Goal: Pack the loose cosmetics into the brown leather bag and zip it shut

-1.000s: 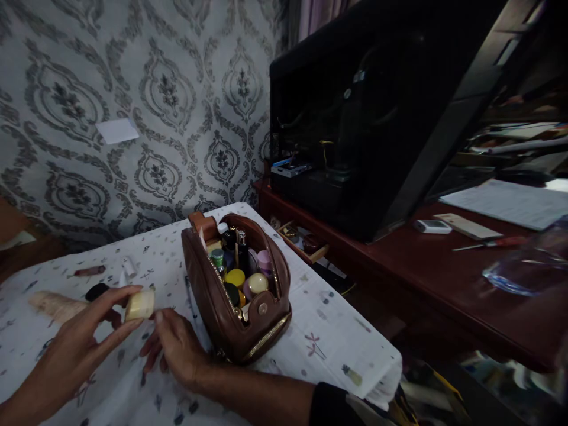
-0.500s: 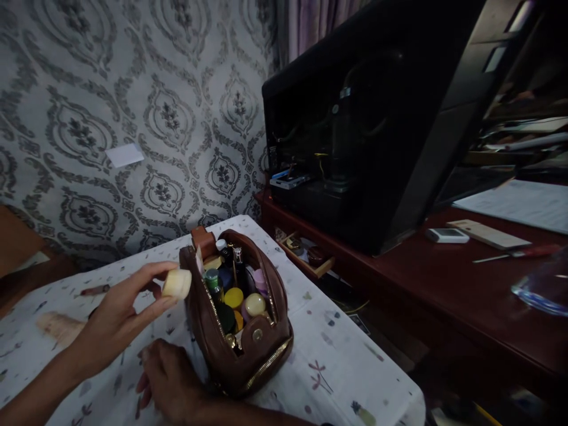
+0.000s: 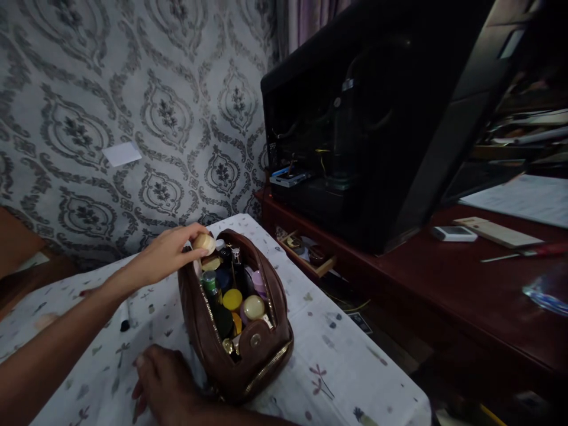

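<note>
A brown leather pouch (image 3: pixel 261 349) stands unzipped on the patterned white tablecloth (image 3: pixel 337 349), packed with several small bottles and jars. My left hand (image 3: pixel 166 254) pinches a small cream-coloured jar (image 3: pixel 205 242) and holds it over the far end of the pouch's opening. My right hand (image 3: pixel 166 387) rests on the cloth against the near left side of the pouch, fingers curled loosely and nothing visible in them.
A dark wooden cabinet (image 3: pixel 444 284) stands right of the table with a big black box (image 3: pixel 377 118) on it, a small white device (image 3: pixel 453 234), a wooden strip (image 3: pixel 497 232) and papers (image 3: pixel 523 198). An open drawer (image 3: pixel 306 248) sticks out near the table. Patterned wallpaper (image 3: pixel 133 89) behind.
My left hand has lifted the cream jar from low over the cloth and carried it right and away, up to the pouch's opening. My right hand stayed beside the pouch.
</note>
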`<state>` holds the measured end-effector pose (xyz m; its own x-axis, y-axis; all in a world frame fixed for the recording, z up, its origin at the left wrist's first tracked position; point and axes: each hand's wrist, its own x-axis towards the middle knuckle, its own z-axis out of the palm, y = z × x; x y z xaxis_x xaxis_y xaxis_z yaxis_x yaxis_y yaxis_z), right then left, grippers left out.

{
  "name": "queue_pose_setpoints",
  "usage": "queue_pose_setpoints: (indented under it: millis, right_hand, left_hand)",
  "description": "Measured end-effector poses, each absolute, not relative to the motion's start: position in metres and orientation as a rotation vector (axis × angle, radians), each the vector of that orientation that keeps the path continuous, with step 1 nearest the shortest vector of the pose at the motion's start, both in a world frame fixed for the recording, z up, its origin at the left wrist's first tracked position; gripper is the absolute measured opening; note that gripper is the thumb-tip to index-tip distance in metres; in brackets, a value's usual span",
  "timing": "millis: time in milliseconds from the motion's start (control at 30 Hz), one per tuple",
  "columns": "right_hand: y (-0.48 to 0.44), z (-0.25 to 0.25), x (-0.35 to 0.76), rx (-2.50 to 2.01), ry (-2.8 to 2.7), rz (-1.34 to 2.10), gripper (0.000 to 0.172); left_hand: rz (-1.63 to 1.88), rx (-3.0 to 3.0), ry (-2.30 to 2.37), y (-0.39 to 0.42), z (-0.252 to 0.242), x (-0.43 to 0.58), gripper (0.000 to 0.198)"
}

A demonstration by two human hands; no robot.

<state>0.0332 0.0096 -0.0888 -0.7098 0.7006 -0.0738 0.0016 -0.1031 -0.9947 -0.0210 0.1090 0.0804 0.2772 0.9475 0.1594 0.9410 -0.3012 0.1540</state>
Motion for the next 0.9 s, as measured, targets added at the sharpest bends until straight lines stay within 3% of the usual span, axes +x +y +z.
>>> queue_pose_setpoints:
  millis: [300,767,900]
  right_hand:
    - [0.011,-0.088,0.032,-0.801,-1.637,1.945,0.027]
    - [0.009,-0.094,0.030,-0.735,-1.632,1.960,0.033]
    - [0.009,-0.093,0.029,-0.765,-1.619,1.980,0.032]
  left_hand:
    - [-0.341,2.402,1.853,0.158,0.088,-0.015,0.033]
    - [-0.789,2.428,1.721,0.180,0.087,-0.008,0.023]
    - [-0.702,2.460,1.743,0.190,0.078,-0.013,0.024]
